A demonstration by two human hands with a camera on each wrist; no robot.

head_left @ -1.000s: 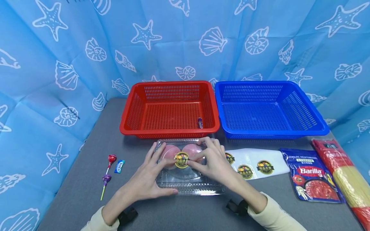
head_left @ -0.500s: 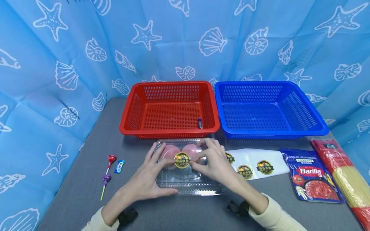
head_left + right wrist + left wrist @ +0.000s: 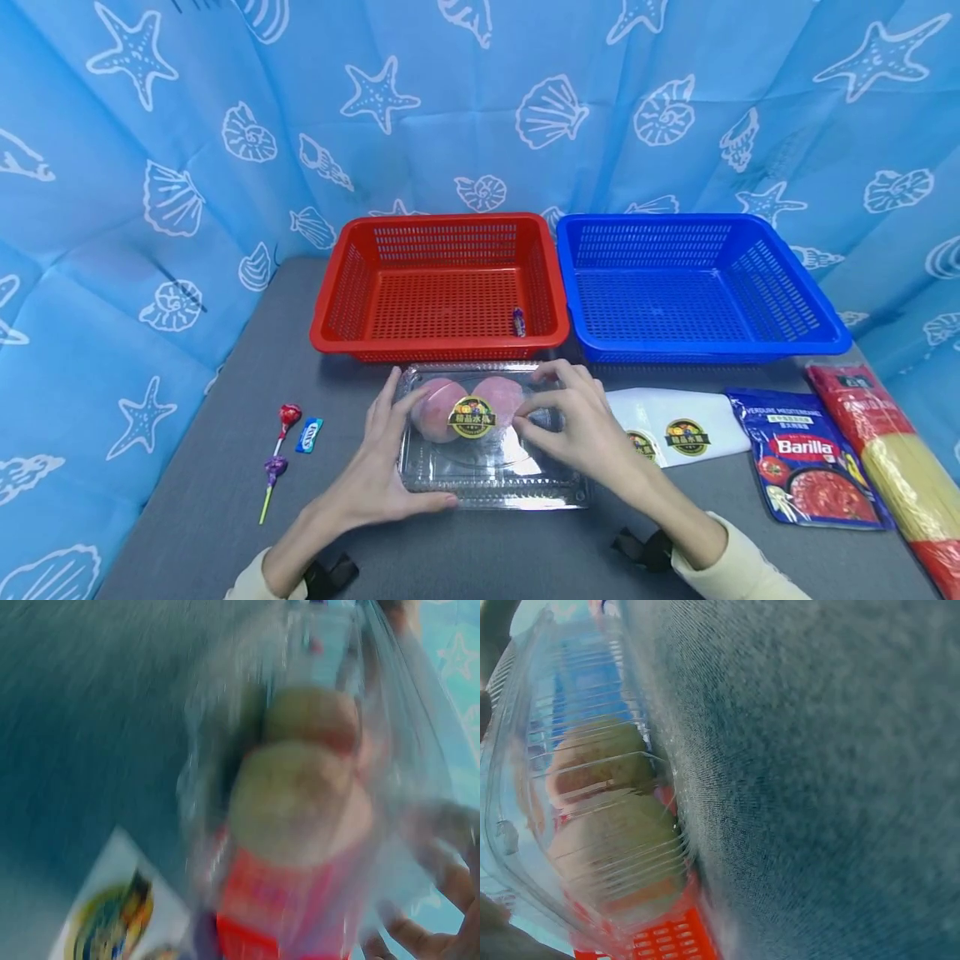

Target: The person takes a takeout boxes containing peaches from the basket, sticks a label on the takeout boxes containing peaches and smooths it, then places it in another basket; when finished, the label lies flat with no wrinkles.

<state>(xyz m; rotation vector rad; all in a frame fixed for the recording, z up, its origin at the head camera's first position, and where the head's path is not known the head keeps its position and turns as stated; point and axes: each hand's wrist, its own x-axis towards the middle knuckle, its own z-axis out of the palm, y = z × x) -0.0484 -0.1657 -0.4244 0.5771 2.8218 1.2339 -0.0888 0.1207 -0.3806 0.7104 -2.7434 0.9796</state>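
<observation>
A clear plastic fruit box [image 3: 487, 487] lies on the table in the head view, with two pink peaches [image 3: 497, 400] inside. A black-and-gold round sticker [image 3: 472, 417] is on its lid, over the peaches. My left hand [image 3: 375, 467] is spread at the box's left side, thumb toward the front edge, fingers at the left edge; whether they touch it is unclear. Over the lid's right part is my right hand [image 3: 581, 421], index finger and thumb slightly apart with nothing visible between them. The right wrist view is blurred, but both peaches [image 3: 300, 802] show through the plastic.
Behind the box stand a red basket [image 3: 438, 344] holding a small wrapped candy [image 3: 519, 322], and a blue basket [image 3: 712, 344]. To the right are a white sticker sheet [image 3: 720, 408], a Barilla pouch [image 3: 806, 454] and a spaghetti pack [image 3: 892, 454]. Lollipops [image 3: 275, 467] and a blue-wrapped candy [image 3: 309, 435] lie left.
My right hand has moved right, away from the sticker, which now lies on the lid. My left index finger has withdrawn leftward from the sticker to the box's left edge.
</observation>
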